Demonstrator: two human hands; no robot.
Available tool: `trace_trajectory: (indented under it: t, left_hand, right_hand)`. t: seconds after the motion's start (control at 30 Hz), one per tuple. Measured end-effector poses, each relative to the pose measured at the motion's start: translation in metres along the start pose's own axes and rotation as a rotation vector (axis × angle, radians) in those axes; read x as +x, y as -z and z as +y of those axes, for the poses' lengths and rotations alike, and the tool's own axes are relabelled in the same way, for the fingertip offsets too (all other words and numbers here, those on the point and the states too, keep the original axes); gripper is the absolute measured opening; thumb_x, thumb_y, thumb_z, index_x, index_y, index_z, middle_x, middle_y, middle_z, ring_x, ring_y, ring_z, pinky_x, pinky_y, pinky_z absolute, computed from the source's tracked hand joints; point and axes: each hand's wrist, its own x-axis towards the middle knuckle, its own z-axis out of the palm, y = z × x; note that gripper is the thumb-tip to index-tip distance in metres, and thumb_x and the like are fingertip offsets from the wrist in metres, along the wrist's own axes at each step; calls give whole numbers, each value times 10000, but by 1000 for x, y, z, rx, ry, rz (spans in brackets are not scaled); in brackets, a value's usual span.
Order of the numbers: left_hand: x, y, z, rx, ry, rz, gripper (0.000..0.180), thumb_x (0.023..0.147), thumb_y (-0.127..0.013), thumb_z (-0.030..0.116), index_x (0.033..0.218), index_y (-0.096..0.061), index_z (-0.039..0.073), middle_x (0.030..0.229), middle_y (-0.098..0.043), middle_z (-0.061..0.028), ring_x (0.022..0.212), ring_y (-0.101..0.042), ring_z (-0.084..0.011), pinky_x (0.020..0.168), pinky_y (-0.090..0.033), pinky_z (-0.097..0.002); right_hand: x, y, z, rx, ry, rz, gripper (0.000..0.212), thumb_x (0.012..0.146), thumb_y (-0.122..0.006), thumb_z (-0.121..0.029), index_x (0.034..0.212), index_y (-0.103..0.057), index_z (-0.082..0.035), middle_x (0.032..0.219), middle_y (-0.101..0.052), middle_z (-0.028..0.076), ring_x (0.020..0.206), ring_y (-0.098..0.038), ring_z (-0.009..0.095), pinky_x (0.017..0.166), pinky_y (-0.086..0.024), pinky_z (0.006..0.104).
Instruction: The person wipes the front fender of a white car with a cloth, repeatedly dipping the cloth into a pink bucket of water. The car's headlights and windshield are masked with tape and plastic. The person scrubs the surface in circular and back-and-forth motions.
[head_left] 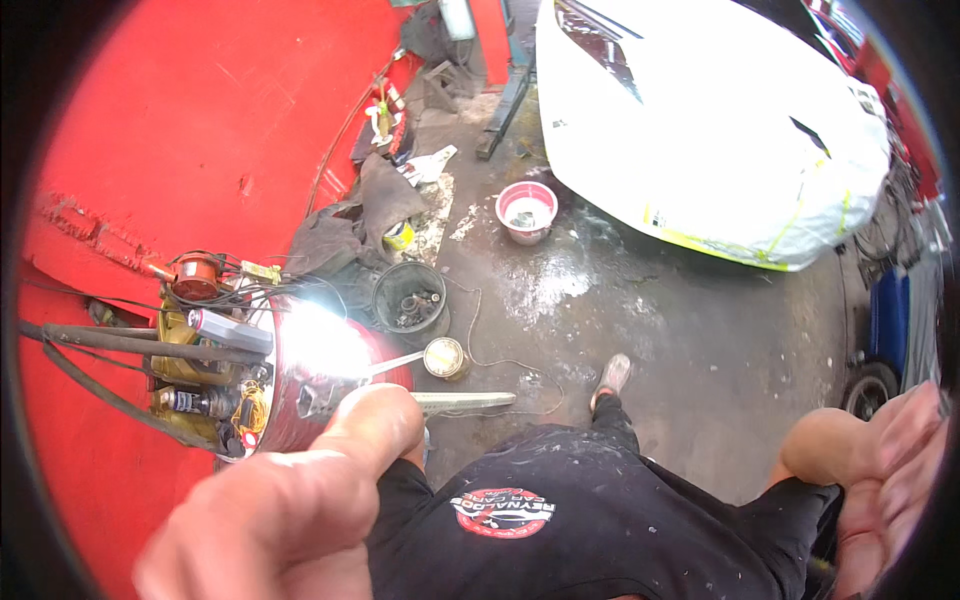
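Observation:
My left hand (275, 520) is raised close to the camera at the lower left, blurred, with its fingers not readable; no held thing shows in it. At the right rim my right hand (895, 485) is held up with its fingers stretched out and nothing in it. Beyond the left hand stands a large drum (290, 385) with tools and cables on top. An open tin (444, 358) sits on the floor beside the drum, a pale stick (398, 363) reaching to it. A long flat pale strip (465, 401) sticks out past my left wrist.
A dark bucket (410, 297) with things inside and a pink-rimmed basin (527, 212) stand on the wet floor. A vehicle under white sheeting (700, 130) fills the upper right. A thin cord (475, 340) trails over the floor. A red wall (200, 130) rises at left.

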Motion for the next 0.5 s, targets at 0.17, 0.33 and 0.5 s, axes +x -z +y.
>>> trace_trajectory:
  t: [0.17, 0.33, 0.5]
  left_hand:
    - [-60, 45, -122, 283, 148, -58, 326, 878, -625, 336, 1070, -598, 74, 1033, -580, -101, 994, -524, -239, 942, -422, -393]
    - [-316, 127, -231, 1016, 1473, -290, 481, 913, -597, 347, 1257, -560, 12, 1232, -605, -176, 1177, -556, -302, 1013, -401, -406]
    - [-380, 135, -240, 708, 2047, -1216, 647, 801, -677, 467, 1292, -546, 66, 1171, -629, -201, 1109, -590, -358, 972, -446, -414]
  right_hand:
    - [-50, 53, 130, -180, -168, 144, 275, 937, -510, -203, 1050, -645, 9, 948, -672, 116, 854, -624, 219, 797, -497, 338]
    - [-185, -10, 318, 210, -1291, 134, 105, 861, -650, -65, 963, -652, -38, 879, -665, 15, 771, -579, 97, 710, -480, 263]
    - [-319, -83, 366, 293, -1342, -541, 66, 861, -616, -89, 865, -621, -24, 754, -614, 119, 670, -608, 211, 619, -467, 321]
